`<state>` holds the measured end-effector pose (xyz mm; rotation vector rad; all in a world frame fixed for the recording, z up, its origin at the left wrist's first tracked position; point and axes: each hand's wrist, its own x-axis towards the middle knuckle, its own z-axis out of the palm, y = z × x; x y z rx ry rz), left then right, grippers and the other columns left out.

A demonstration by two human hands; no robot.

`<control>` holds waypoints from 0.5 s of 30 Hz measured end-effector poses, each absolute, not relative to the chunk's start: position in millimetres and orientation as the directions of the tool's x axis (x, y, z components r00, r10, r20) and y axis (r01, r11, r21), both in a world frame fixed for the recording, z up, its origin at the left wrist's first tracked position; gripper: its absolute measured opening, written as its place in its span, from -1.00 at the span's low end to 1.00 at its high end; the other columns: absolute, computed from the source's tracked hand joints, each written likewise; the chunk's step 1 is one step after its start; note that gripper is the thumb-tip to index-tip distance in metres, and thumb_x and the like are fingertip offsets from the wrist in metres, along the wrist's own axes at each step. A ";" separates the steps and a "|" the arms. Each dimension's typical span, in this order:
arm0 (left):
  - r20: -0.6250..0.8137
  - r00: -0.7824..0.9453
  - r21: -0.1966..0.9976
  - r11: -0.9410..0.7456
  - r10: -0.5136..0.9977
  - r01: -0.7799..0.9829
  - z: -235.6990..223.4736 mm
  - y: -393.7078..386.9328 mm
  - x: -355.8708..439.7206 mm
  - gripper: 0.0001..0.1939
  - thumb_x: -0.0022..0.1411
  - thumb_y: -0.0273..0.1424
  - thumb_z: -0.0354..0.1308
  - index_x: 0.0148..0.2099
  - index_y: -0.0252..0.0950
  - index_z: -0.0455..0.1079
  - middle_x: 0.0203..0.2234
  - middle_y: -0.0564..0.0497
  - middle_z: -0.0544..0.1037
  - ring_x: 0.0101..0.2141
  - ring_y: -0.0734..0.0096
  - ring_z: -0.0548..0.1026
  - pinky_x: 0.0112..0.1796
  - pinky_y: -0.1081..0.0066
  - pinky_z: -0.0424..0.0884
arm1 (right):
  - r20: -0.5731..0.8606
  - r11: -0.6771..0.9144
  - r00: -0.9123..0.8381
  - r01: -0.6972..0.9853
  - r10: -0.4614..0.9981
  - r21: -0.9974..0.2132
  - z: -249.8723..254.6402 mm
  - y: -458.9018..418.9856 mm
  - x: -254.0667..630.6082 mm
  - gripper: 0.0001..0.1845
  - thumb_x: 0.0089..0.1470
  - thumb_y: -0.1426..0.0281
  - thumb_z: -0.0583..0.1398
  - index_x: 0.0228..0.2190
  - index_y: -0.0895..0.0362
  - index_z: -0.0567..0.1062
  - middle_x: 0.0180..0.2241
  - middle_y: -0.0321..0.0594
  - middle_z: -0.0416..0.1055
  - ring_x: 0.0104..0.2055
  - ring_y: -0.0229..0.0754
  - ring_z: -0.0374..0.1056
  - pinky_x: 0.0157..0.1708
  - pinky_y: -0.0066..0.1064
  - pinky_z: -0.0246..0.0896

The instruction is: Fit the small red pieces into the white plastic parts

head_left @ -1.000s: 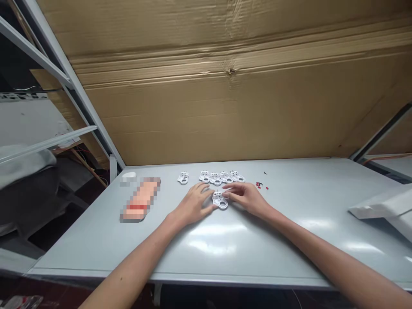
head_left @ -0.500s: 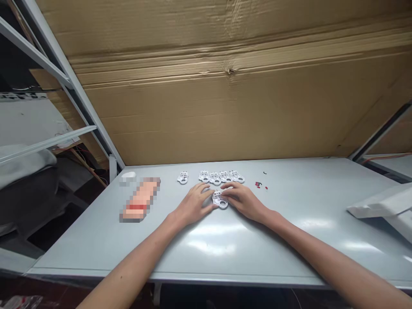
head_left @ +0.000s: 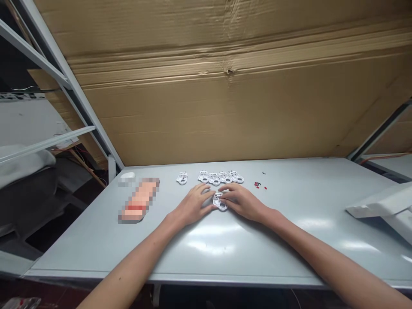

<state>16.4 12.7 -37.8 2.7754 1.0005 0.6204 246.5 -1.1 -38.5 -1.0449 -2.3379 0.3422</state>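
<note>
Pixelation hides an orange item (head_left: 140,201) on the left of the grey table (head_left: 96,244); a lone pale part (head_left: 182,177) lies farther right. Next, the left hand (head_left: 195,201) grips the left edge of a white ring-ended part (head_left: 222,206) between thumb and fingers, the piece lying just right of its palm. Four similar parts (head_left: 214,178) sit beyond. From the right, the right hand (head_left: 242,199) touches that held piece, fingertips narrowed; whether they pinch anything, I cannot tell. Small red bits (head_left: 256,184) follow.
</note>
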 end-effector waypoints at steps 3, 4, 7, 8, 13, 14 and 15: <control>0.337 0.696 0.260 -0.774 0.633 0.578 -36.0 14.5 14.3 -0.65 0.38 -0.20 0.13 0.14 -0.18 0.39 0.10 -0.17 0.41 0.17 0.03 0.31 0.10 0.06 0.35 | 0.391 0.709 -0.591 0.584 0.705 -0.396 -34.7 -4.2 249.3 -0.70 0.26 0.40 0.09 -0.17 0.01 0.63 0.00 -0.06 0.48 0.00 0.02 0.40 -0.03 -0.09 0.33; 0.340 0.696 0.262 -0.775 0.632 0.576 -35.1 15.2 13.4 -0.67 0.38 -0.20 0.13 0.12 -0.19 0.40 0.09 -0.18 0.42 0.17 0.03 0.31 0.10 0.06 0.35 | 0.390 0.717 -0.602 0.578 0.697 -0.389 -33.7 -5.0 250.2 -0.70 0.27 0.39 0.09 -0.13 0.00 0.62 0.01 -0.06 0.48 0.00 0.01 0.40 -0.02 -0.09 0.32; 0.349 0.697 0.263 -0.779 0.626 0.569 -32.6 16.4 10.5 -0.70 0.37 -0.21 0.13 0.08 -0.20 0.42 0.06 -0.18 0.43 0.15 0.03 0.34 0.09 0.06 0.36 | 0.361 0.716 -0.619 0.576 0.697 -0.394 -32.2 -6.5 251.9 -0.70 0.27 0.35 0.11 -0.06 -0.02 0.59 0.05 -0.07 0.46 0.04 0.01 0.40 0.01 -0.09 0.31; 0.348 0.697 0.261 -0.779 0.626 0.570 -32.0 16.3 10.0 -0.69 0.37 -0.21 0.14 0.08 -0.20 0.42 0.07 -0.18 0.42 0.14 0.03 0.34 0.10 0.07 0.35 | 0.348 0.712 -0.623 0.577 0.700 -0.400 -32.0 -6.8 252.2 -0.69 0.28 0.33 0.11 -0.04 -0.02 0.58 0.06 -0.07 0.45 0.06 0.02 0.39 0.02 -0.09 0.31; 0.346 0.694 0.256 -0.775 0.631 0.577 -30.2 10.4 17.5 -0.56 0.23 -0.18 0.27 0.09 -0.25 0.39 0.08 -0.20 0.43 0.15 -0.01 0.33 0.11 0.07 0.33 | 0.328 0.698 -0.621 0.573 0.712 -0.430 -32.0 -8.9 251.4 -0.69 0.28 0.34 0.10 -0.06 0.00 0.59 0.08 -0.05 0.42 0.08 0.03 0.36 0.04 -0.06 0.31; 0.346 0.691 0.257 -0.773 0.635 0.581 -29.9 8.8 20.6 -0.57 0.21 -0.18 0.29 0.07 -0.25 0.40 0.06 -0.18 0.45 0.13 -0.01 0.35 0.10 0.07 0.34 | 0.329 0.696 -0.620 0.568 0.713 -0.438 -32.0 -9.3 251.0 -0.69 0.28 0.36 0.09 -0.07 0.01 0.59 0.06 -0.05 0.43 0.06 0.03 0.37 0.04 -0.06 0.32; 0.345 0.687 0.258 -0.768 0.640 0.586 -29.5 7.4 23.7 -0.60 0.21 -0.19 0.28 0.04 -0.24 0.42 0.03 -0.17 0.47 0.11 0.00 0.37 0.08 0.07 0.35 | 0.327 0.695 -0.620 0.561 0.713 -0.450 -31.9 -9.6 250.6 -0.69 0.28 0.37 0.08 -0.07 0.01 0.59 0.05 -0.06 0.43 0.05 0.02 0.38 0.03 -0.07 0.33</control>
